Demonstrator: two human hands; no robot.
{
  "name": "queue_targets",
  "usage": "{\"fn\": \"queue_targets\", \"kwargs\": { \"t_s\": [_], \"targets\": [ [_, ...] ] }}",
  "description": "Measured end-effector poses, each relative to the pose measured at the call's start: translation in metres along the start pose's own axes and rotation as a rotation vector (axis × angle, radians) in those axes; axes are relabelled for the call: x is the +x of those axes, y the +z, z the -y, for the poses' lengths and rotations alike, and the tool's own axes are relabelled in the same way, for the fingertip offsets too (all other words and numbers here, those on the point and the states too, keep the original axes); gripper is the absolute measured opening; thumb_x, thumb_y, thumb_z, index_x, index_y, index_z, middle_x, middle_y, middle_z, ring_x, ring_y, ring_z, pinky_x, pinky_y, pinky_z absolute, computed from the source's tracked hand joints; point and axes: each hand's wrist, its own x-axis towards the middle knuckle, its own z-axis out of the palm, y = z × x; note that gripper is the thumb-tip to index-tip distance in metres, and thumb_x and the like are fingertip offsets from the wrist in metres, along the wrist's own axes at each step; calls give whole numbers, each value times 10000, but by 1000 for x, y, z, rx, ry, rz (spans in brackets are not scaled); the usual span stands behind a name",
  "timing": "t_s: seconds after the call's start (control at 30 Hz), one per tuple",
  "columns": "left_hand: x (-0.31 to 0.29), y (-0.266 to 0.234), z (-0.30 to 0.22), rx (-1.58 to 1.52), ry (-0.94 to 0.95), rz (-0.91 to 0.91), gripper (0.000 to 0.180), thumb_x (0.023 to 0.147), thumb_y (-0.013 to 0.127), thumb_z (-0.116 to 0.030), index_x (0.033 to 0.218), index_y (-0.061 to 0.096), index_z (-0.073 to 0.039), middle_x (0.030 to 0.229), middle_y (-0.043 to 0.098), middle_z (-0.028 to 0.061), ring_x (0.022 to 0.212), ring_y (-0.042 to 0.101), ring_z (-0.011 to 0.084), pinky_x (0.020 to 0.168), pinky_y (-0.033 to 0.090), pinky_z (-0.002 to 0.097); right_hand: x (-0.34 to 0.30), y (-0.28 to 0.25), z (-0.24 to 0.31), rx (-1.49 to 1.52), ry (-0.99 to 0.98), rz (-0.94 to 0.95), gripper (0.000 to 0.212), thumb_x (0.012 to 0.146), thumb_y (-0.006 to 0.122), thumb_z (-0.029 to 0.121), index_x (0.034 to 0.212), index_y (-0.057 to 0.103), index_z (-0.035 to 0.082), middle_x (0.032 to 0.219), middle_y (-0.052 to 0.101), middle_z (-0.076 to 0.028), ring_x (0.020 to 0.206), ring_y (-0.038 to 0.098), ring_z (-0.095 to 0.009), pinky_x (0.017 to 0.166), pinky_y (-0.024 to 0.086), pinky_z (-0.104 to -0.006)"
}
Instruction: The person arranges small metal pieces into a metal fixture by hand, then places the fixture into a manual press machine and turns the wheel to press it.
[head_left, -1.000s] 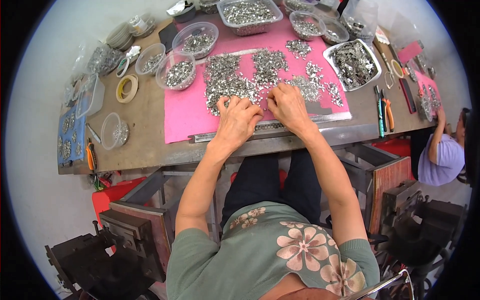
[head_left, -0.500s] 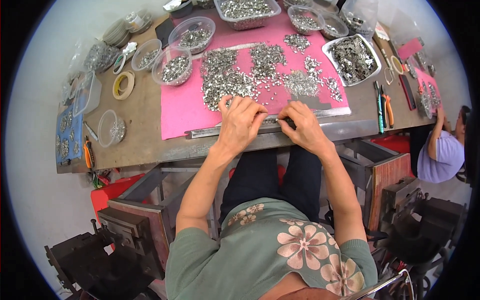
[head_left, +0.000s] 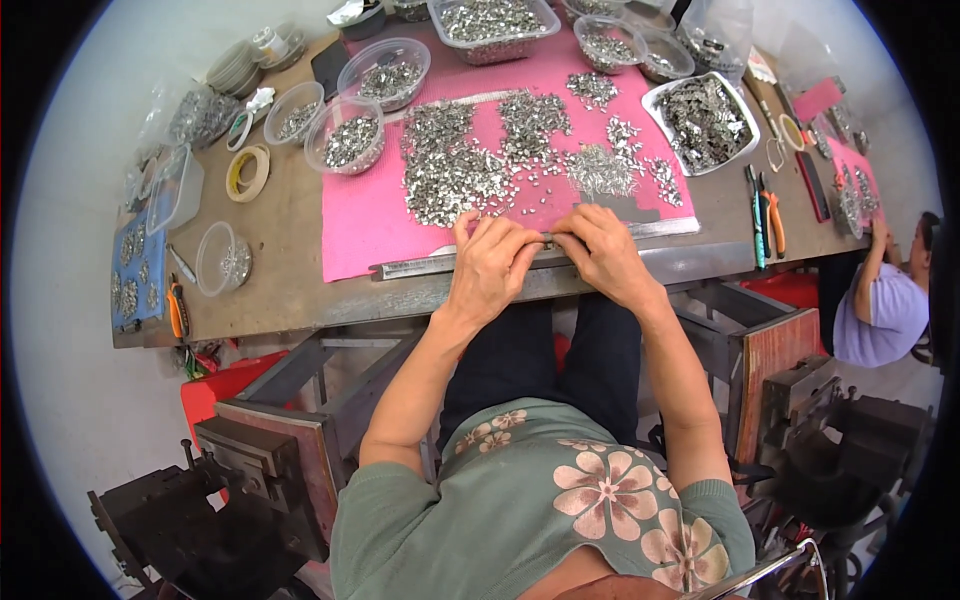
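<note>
At the front edge of the bench, my left hand (head_left: 490, 262) and my right hand (head_left: 604, 257) meet with thumbs and fingertips pinched. A tiny dark piece shows where the fingertips come together; its kind is too small to tell. Beneath the hands runs a long metal ruler (head_left: 415, 268), partly hidden by the left hand. Just beyond them, heaps of small shiny metal pieces (head_left: 455, 178) lie on a pink mat (head_left: 350, 225). A patch of thin silvery pins or strips (head_left: 602, 172) is beyond my right hand, near a flat grey piece (head_left: 630, 209).
Clear tubs of metal parts (head_left: 346, 137) stand at the back left, and a white tray (head_left: 752, 130) at the right. Pliers (head_left: 773, 222) lie right; more pliers (head_left: 178, 310) and tape (head_left: 248, 172) lie left. Another person (head_left: 882, 300) sits at the far right.
My left hand has moved slightly right and nearer to me, so its fingertips now meet those of my right hand. The right hand has shifted only a little.
</note>
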Motion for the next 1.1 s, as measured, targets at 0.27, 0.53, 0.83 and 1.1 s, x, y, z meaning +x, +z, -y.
{"fn": "queue_targets", "kwargs": {
  "t_s": [0.27, 0.53, 0.83, 1.1],
  "targets": [
    [0, 3, 2, 2, -13, -9, 106, 901, 696, -78, 1007, 700, -76, 879, 647, 40, 856, 617, 230, 1032, 346, 456, 31, 25, -16, -69, 31, -31, 80, 876, 707, 96, 904, 681, 25, 873, 614, -113, 871, 613, -306, 801, 456, -436],
    [4, -3, 3, 5, -82, -40, 78, 908, 694, -94, 984, 707, -85, 884, 652, 39, 848, 615, 232, 984, 361, 440, 25, 21, -19, 58, 103, -55, 87, 847, 740, 74, 893, 685, 24, 842, 606, -107, 775, 597, -299, 780, 454, -413],
    [25, 2, 20, 247, -118, -11, 71, 901, 723, -169, 956, 740, -128, 852, 641, 16, 897, 589, 217, 969, 320, 453, 33, 21, -11, -104, -41, -63, 101, 839, 743, 53, 900, 673, 13, 823, 628, -112, 798, 620, -303, 739, 488, -405],
    [27, -3, 21, 150, -127, 107, 68, 848, 752, -169, 894, 708, -145, 870, 608, 21, 920, 577, 231, 954, 313, 484, -2, -5, -2, 176, 116, -43, 187, 811, 747, -2, 986, 691, 32, 889, 677, -95, 821, 655, -264, 771, 490, -365]
  ]
}}
